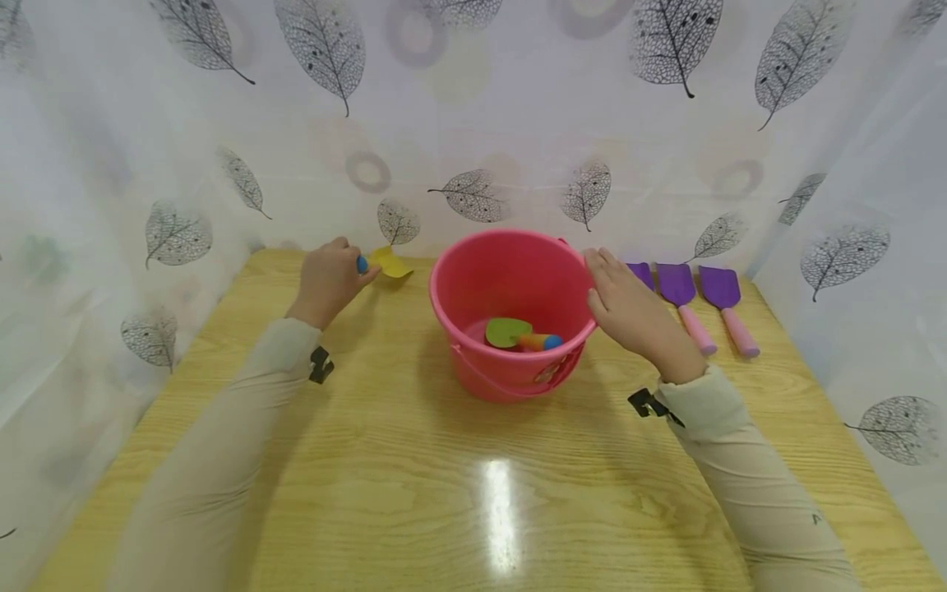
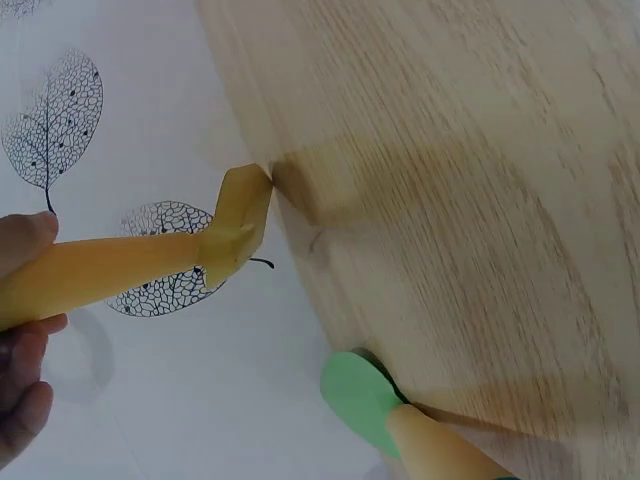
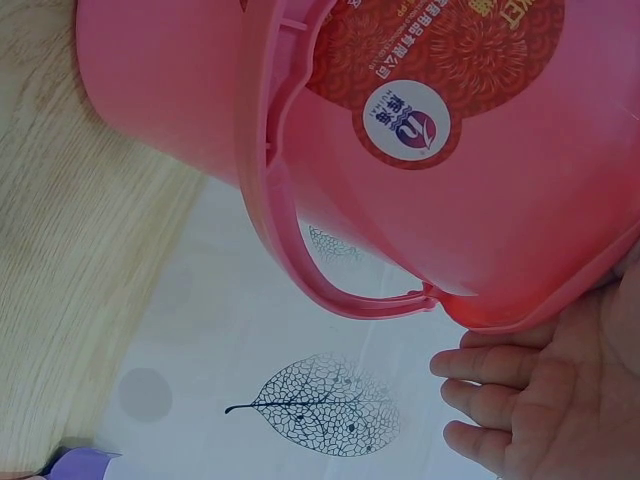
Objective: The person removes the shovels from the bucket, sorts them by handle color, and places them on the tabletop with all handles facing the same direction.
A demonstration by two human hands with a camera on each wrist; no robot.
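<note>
My left hand (image 1: 330,279) grips the handle of a yellow toy shovel (image 1: 392,262) with a blue handle end. In the left wrist view, the blade of this yellow shovel (image 2: 240,225) is tilted, one corner at the table's far edge. A second toy shovel with a green blade (image 2: 362,400) and a yellow-orange handle lies nearby, hidden in the head view. My right hand (image 1: 636,316) touches the rim of a pink bucket (image 1: 488,374) on its right side, fingers mostly straight. Inside the bucket lies a green-bladed shovel (image 1: 506,331) with an orange handle and blue end.
Right of the bucket, purple shovels (image 1: 720,288) with pink handles lie in a row, one partly behind my right hand. The bucket's handle (image 3: 268,190) hangs down its side. A leaf-patterned curtain (image 1: 473,123) surrounds the back and sides of the wooden table (image 1: 385,493).
</note>
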